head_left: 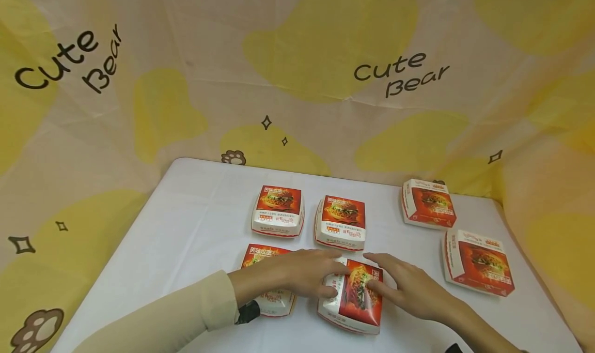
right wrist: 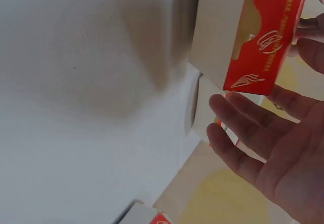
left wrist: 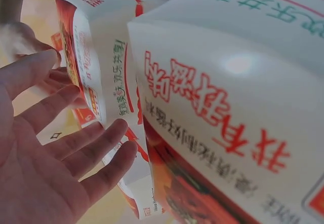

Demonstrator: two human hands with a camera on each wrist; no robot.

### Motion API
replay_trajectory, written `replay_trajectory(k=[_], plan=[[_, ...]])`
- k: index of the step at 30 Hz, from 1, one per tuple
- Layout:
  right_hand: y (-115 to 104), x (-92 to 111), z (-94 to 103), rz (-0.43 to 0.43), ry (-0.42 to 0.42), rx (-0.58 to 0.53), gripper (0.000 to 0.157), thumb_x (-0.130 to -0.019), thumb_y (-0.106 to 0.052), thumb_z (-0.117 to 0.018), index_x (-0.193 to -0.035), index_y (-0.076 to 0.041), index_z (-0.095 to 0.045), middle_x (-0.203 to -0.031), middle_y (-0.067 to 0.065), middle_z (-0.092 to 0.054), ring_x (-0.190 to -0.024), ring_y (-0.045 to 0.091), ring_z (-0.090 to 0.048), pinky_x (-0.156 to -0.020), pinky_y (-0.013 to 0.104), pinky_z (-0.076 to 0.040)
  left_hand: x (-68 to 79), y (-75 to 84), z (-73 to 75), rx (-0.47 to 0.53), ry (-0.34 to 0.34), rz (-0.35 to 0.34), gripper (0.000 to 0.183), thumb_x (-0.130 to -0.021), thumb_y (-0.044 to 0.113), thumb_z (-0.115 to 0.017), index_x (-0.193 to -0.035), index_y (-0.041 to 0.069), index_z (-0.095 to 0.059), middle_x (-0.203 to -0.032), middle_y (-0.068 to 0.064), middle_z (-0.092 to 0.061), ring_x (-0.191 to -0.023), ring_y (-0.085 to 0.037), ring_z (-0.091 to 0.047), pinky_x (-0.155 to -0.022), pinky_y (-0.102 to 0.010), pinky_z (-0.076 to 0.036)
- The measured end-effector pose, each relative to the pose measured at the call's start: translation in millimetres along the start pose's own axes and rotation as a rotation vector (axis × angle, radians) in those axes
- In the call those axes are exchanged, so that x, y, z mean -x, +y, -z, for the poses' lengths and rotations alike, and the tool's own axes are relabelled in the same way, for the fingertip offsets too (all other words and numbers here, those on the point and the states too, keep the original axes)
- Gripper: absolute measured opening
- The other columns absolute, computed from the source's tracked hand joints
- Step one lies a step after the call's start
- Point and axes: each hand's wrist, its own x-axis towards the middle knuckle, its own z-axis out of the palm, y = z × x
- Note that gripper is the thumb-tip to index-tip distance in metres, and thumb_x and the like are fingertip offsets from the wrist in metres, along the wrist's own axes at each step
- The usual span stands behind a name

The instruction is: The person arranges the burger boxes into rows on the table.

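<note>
So there are two bare hands working one box here. It's the square red-and-white cardboard burger box point(head_left: 355, 307) at the near middle of the white cloth-look tabletop point(head_left: 195, 229), lying flat with its burger picture to the right and its lettering to the left. The left hand point(head_left: 304, 273) comes over its left side and the right hand point(head_left: 411, 289) is at its right. Both wrist views show the fingers extended and spread, not wrapped around anything; I can't tell how firmly any of them touch the cardboard.

The other boxes like it: two at the far middle point(head_left: 341, 221) and far left point(head_left: 277, 212), one at the near left point(head_left: 276, 302) partly hidden by the left forearm, and a pair on the right point(head_left: 427, 203) point(head_left: 479, 262).

I'd say the step in hand is adjusting how that one box sits, since its print runs crosswise to its three neighbours. Turning it would call for even, light contact on opposite side walls, keeping clear of the box just beyond.
</note>
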Motion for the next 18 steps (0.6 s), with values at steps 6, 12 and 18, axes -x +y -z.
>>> replay_trajectory(k=[6, 12, 18], plan=[[3.7, -0.6, 2.5, -0.015, -0.021, -0.027, 0.068, -0.094, -0.059, -0.058, -0.144, -0.014, -0.050, -0.133, 0.006, -0.060, -0.111, 0.025, -0.062, -0.088, 0.052, -0.053, 1.5, -2.5, 0.6, 0.006, 0.018, -0.020, 0.043, -0.094, 0.034, -0.067, -0.136, 0.029, -0.062, -0.144, -0.005, -0.051, -0.126, -0.017, -0.053, -0.099, -0.037, -0.048], [9.5, -4.5, 2.4, 0.040, -0.083, -0.109, 0.065, -0.097, -0.050, -0.058, -0.147, -0.011, -0.045, -0.139, 0.010, -0.055, -0.118, 0.029, -0.059, -0.094, 0.053, -0.050, 0.2, -5.6, -0.6, 0.018, 0.045, -0.059, 0.037, -0.092, 0.027, -0.070, -0.129, 0.029, -0.068, -0.134, -0.003, -0.055, -0.115, -0.014, -0.056, -0.090, -0.031, -0.051], [9.2, -4.3, 1.6, 0.033, -0.080, -0.127, 0.065, -0.099, -0.048, -0.057, -0.149, -0.009, -0.043, -0.140, 0.011, -0.054, -0.118, 0.029, -0.059, -0.094, 0.053, -0.050, -1.3, -8.6, -4.7, 0.039, 0.052, -0.099, 0.037, -0.091, 0.026, -0.071, -0.128, 0.025, -0.068, -0.121, 0.004, -0.060, -0.101, -0.004, -0.056, -0.084, -0.021, -0.048]])
